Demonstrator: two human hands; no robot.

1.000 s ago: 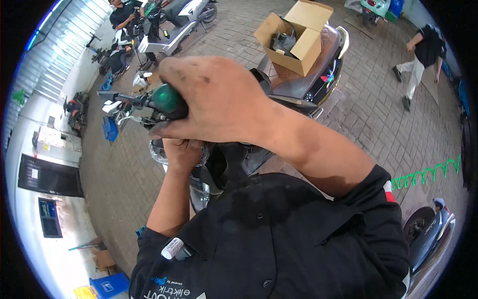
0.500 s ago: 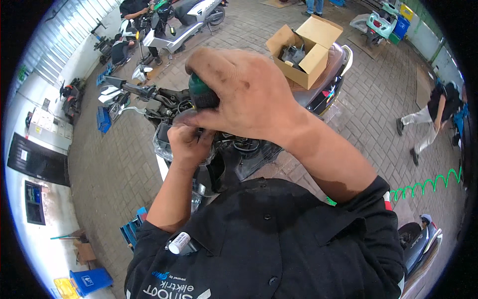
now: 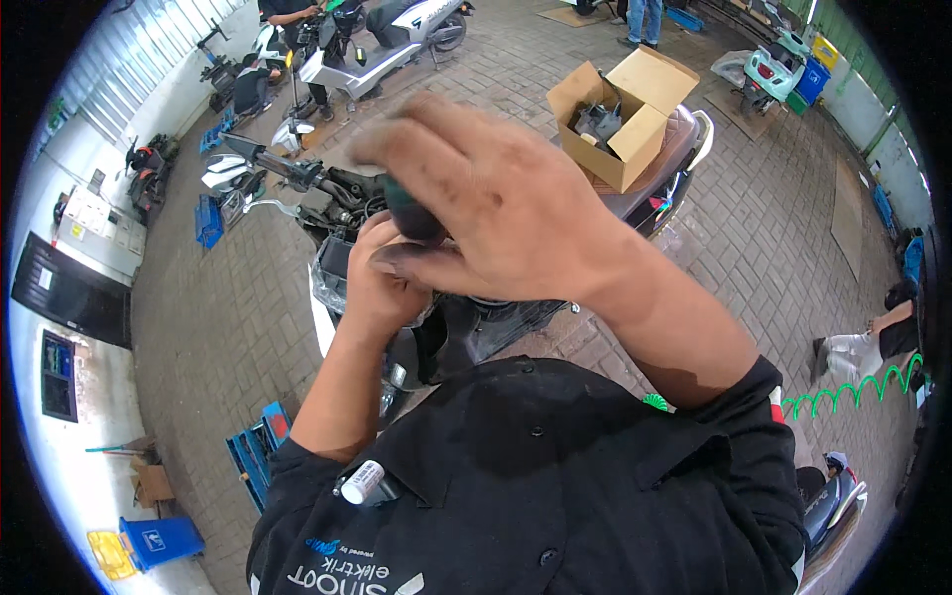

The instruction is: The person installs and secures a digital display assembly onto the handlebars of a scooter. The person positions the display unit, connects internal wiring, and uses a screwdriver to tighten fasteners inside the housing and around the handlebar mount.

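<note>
My right hand [image 3: 521, 208] is curled over a rounded dark green and black screwdriver handle [image 3: 415, 214], its fingers smeared by motion and its thumb underneath. Just below and left, my left hand [image 3: 382, 288] is closed near the lower end of the handle. What lies between its fingers is hidden by the right hand. Both hands are above the front of a partly stripped scooter, whose handlebar [image 3: 302, 174] and brake lever [image 3: 270, 206] stick out to the left. Clear plastic film [image 3: 325, 290] wraps a dark part beside my left wrist.
An open cardboard box [image 3: 635, 149] with dark parts rests on the scooter's brown seat [image 3: 678, 151]. Blue tool trays [image 3: 248, 466] lie on the left. A green coiled hose [image 3: 843, 395] runs at right, near a crouching person [image 3: 863, 347]. Other scooters [image 3: 397, 50] and people are farther off.
My right hand has shifted slightly right and down, its fingers in motion about the handle. The left hand has moved slightly right. At right, the walking person now crouches or bends lower.
</note>
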